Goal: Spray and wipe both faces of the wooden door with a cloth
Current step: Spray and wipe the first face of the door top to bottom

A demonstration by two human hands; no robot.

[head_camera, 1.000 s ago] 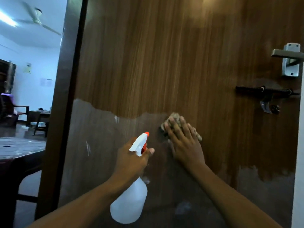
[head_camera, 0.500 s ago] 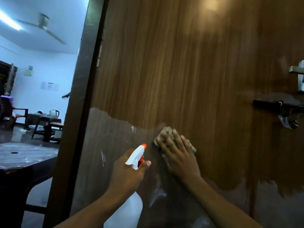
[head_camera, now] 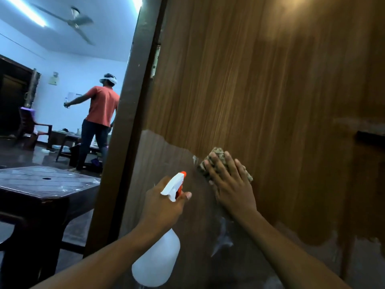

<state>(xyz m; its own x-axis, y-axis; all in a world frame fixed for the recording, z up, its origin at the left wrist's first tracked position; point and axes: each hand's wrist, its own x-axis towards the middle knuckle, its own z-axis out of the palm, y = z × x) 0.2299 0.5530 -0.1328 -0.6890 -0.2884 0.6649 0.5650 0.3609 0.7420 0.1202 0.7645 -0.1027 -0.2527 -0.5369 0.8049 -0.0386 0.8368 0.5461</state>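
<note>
The right hand (head_camera: 230,184) lies flat with spread fingers on the cloth (head_camera: 218,155) and presses it against the wooden door (head_camera: 260,90); the hand is not closed around the cloth, it only pins it to the surface. The cloth sits near the middle of this face, exactly on the ragged border between the warm brown zone above and the dull greyish zone (head_camera: 162,163) below, with its upper edge showing past the fingertips at about 11 o'clock. The left hand (head_camera: 160,207) is clamped around the neck of the spray bottle (head_camera: 158,257), one finger at the trigger, and the orange nozzle (head_camera: 183,174) points up toward 1 o'clock, just beside the cloth and not touching it. The bottle body hangs down toward 6 o'clock. I judge that the wiping step is in hand on this face. The dull zone spreads from the cloth toward 7 and 8 o'clock, and another dull patch lies toward 4 o'clock, so the coming stroke probably goes sideways or downward along the border. The right hand is the nearer one. Behind the door edge (head_camera: 129,122), at 9 o'clock, another person (head_camera: 100,113) stands in the room, well apart.
</note>
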